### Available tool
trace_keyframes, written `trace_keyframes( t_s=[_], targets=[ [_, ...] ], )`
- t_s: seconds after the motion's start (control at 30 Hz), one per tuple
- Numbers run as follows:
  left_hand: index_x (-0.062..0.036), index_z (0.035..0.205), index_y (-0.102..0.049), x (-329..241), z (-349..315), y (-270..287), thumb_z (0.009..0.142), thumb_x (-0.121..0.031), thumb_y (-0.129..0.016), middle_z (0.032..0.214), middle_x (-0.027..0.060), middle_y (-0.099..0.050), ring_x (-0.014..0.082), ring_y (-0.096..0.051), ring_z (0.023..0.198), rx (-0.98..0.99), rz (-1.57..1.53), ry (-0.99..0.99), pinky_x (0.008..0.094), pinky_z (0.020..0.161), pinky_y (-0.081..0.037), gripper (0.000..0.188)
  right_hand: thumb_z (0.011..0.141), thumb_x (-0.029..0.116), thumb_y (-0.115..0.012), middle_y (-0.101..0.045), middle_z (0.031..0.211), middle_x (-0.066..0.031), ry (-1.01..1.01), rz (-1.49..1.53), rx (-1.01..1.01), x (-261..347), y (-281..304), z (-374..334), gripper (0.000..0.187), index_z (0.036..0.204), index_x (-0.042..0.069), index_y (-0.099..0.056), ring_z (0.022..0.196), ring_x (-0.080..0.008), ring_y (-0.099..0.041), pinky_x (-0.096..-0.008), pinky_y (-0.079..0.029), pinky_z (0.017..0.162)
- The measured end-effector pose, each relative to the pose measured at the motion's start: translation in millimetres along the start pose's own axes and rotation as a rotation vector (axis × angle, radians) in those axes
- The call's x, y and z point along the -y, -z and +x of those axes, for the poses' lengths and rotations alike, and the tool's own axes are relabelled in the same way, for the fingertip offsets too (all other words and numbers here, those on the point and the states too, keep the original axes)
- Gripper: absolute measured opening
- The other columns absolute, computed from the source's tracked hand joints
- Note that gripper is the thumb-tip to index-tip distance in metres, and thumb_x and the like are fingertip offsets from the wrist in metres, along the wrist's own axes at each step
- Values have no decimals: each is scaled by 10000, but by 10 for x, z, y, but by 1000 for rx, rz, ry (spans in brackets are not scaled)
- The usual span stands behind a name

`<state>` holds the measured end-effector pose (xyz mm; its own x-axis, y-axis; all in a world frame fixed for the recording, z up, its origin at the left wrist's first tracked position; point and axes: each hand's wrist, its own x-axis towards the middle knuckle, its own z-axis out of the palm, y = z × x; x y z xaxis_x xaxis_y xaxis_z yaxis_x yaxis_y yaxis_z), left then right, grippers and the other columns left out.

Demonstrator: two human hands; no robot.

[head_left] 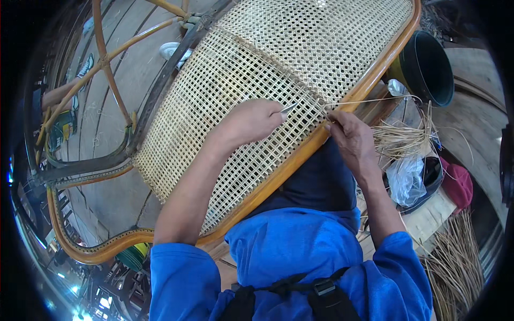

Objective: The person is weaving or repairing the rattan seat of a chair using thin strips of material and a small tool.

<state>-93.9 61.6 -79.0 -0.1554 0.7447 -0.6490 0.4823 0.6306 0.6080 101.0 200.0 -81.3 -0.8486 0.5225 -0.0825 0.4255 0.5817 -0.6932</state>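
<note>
Woven cane webbing (230, 80) fills a curved wooden furniture frame (286, 182) lying across my lap. My left hand (256, 120) rests over the open lattice, closed around a small pointed metal tool (290, 107); its handle is hidden in my fist. At the right rail, my right hand (350, 134) pinches a thin cane strand by the edge of the weave. A length of pale cane strand (375, 100) stretches from that edge to the right, above the hand. Just left of my right fingers, the denser weave meets the open lattice along a ridge.
On the right are a dark bucket (428, 69), a bundle of cane strips (404, 136), a clear plastic bag (407, 182), and a dark red cap (458, 184). Long cane strands (455, 262) lie at lower right. Another wooden frame (104, 61) stands left, beside another person's arm (59, 95).
</note>
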Motion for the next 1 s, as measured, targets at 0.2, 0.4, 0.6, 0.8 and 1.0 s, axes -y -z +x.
trace_keyframes(
  t_s=[0.2,0.4,0.6,0.8,1.0],
  targets=[
    [-25,780,-588,-96,193,-49,941,-331,-348,671,157,-603,323,-617,665,-235,306,-195,427,652,-489,420,855,191,-625,-626,760,-161,-119,-131,-19,-35,-131,20,188,918,15,-648,677,-297,-622,-351,-484,627],
    [-10,800,-621,-366,234,85,893,-208,-459,724,183,-632,338,-646,708,-191,469,-144,450,651,-503,272,819,189,-601,-555,597,-138,-133,-236,-80,-1,-156,26,175,713,56,-560,613,-342,-578,-442,-443,627],
    [-55,793,-693,-637,259,130,794,-106,-535,762,168,-672,305,-676,719,-119,656,-104,395,649,-535,166,778,157,-589,-551,590,-164,-131,-218,-157,23,-196,37,177,650,49,-530,584,-351,-567,-450,-443,623],
    [-65,812,-711,-870,313,128,780,-88,-588,786,115,-690,245,-687,770,-4,832,-127,335,661,-536,130,745,131,-580,-549,573,-171,-146,-302,-144,136,-203,89,160,616,52,-528,566,-358,-560,-441,-443,621],
    [-87,840,-709,-716,406,84,734,-106,-651,821,78,-689,220,-681,783,12,913,-244,352,636,-535,123,788,139,-577,-556,592,-175,-70,-298,-137,71,-235,29,156,673,45,-531,571,-358,-558,-443,-440,606]
  ],
)
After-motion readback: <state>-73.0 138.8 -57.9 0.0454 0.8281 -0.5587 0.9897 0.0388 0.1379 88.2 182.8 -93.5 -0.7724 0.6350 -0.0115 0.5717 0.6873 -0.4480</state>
